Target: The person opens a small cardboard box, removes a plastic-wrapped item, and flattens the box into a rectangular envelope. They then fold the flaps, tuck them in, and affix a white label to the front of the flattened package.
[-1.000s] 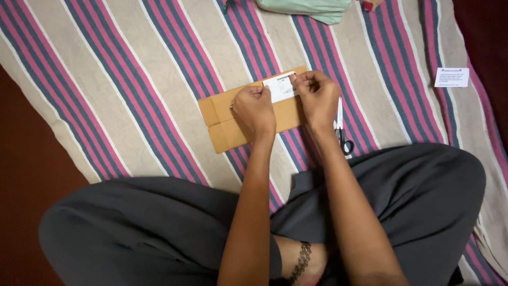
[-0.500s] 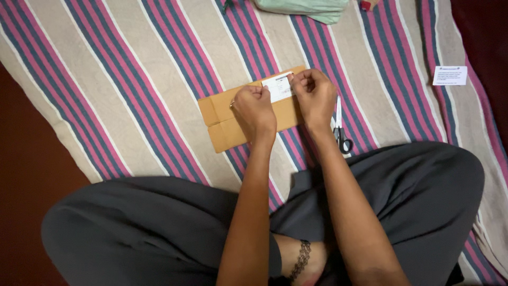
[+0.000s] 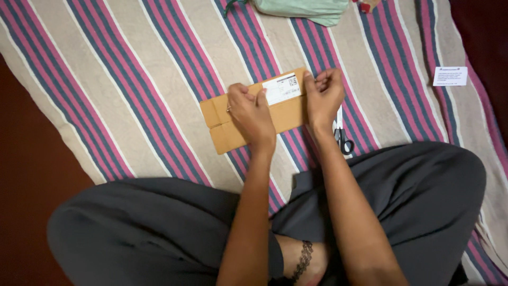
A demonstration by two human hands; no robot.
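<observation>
A flattened brown cardboard box (image 3: 286,114) lies on the striped mat (image 3: 132,79) in front of my crossed legs. A white printed label (image 3: 282,88) is stuck near its far edge. My left hand (image 3: 251,114) lies over the middle of the box, thumb at the label's left end, fingers curled at the far edge. At the box's right end, my right hand (image 3: 324,95) has its thumb on the edge beside the label and its fingers curled. The label now shows in full between the hands.
Scissors (image 3: 342,133) lie on the mat just right of my right wrist. A pale green bag (image 3: 304,8) sits at the mat's far edge. A small white card (image 3: 450,76) lies far right. Dark floor borders the mat on the left and right.
Both hands have let go of the label's ends and spread apart. The left hand moved down-left onto the box, and the right hand moved to the box's right end. The label lies uncovered.
</observation>
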